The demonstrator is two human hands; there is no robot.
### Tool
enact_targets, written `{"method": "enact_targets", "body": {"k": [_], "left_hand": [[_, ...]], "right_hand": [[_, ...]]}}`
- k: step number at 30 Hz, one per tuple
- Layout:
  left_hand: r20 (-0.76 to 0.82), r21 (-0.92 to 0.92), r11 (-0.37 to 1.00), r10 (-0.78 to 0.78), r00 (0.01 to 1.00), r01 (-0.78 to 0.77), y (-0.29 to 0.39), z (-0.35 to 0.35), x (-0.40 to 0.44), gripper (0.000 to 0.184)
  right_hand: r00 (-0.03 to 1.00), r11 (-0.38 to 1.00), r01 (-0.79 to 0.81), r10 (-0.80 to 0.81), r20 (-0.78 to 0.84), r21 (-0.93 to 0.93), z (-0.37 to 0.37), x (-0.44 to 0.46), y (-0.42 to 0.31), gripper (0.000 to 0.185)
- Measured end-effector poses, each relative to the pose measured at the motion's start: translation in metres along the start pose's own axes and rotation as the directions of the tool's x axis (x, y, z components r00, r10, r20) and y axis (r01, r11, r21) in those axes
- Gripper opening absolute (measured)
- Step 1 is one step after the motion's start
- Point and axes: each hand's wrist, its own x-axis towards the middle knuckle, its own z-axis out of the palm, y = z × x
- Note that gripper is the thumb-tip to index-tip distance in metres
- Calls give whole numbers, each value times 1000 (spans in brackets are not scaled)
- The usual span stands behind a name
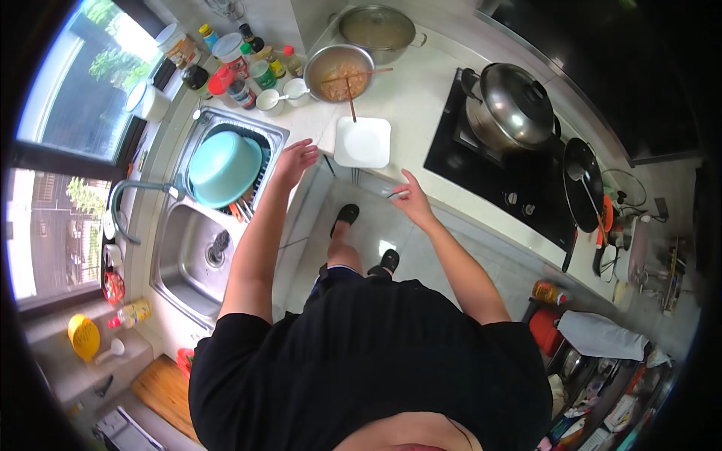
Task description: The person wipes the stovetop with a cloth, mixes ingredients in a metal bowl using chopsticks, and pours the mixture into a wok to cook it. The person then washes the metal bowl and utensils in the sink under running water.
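My left hand [298, 160] hovers by the counter edge beside the sink, fingers stretched out and nothing in them. My right hand [413, 201] is in front of the counter, fingers spread; a small dark spot at its fingertips is too small to name. Between and beyond both hands lies a white square plate [362, 143] with nothing on it. Behind the plate stands a metal bowl [310, 74] holding a pinkish, minced-looking mixture [338, 89]. Brown chopsticks [351, 105] rest in it, one reaching toward the plate. Neither hand touches the plate or bowl.
Left is a sink [169, 248] with a turquoise basin [222, 169] over a rack. Small white bowls [268, 100] and several seasoning bottles [241, 92] stand behind. A lidded pot [515, 105] and a wok [583, 184] sit by the black cooktop [481, 180]. A large pot [376, 34] is at the back.
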Motion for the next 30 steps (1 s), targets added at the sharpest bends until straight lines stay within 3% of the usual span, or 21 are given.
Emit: {"method": "enact_targets", "body": {"k": [3,7,8,10,15,21,25,27,29,30], "left_hand": [[-38,-102,995,15,999,-19,17,24,70,43],[-76,-213,977,9,997,-25,21,44,148,37],[12,-266,964,19,1000,-15,21,43,165,55],[15,-260,965,49,999,-44,13,41,186,49],[-126,-201,972,102,987,-126,12,56,193,43],[-162,-210,977,11,987,-45,23,66,179,43],[-124,-146,987,46,991,-65,27,75,159,35],[-14,-86,992,95,995,-96,33,73,158,32],[59,-36,993,112,992,-110,45,75,151,29],[77,-14,994,106,991,-105,59,81,140,28]], "right_hand": [[987,936,5,52,-150,353,43,65,-35,94],[968,884,6,111,-223,467,84,131,-54,101],[963,873,2,130,-236,488,90,144,-60,101],[953,825,17,157,-259,564,99,163,-69,100],[924,760,78,187,-332,645,102,196,-73,98],[854,645,232,224,-470,729,85,229,-79,95],[805,615,174,361,-471,769,50,245,-83,83],[739,675,170,394,-546,718,32,245,-107,44],[738,680,278,300,-604,678,10,249,-100,22],[699,815,346,107,-707,465,-1,245,-103,16]]}}
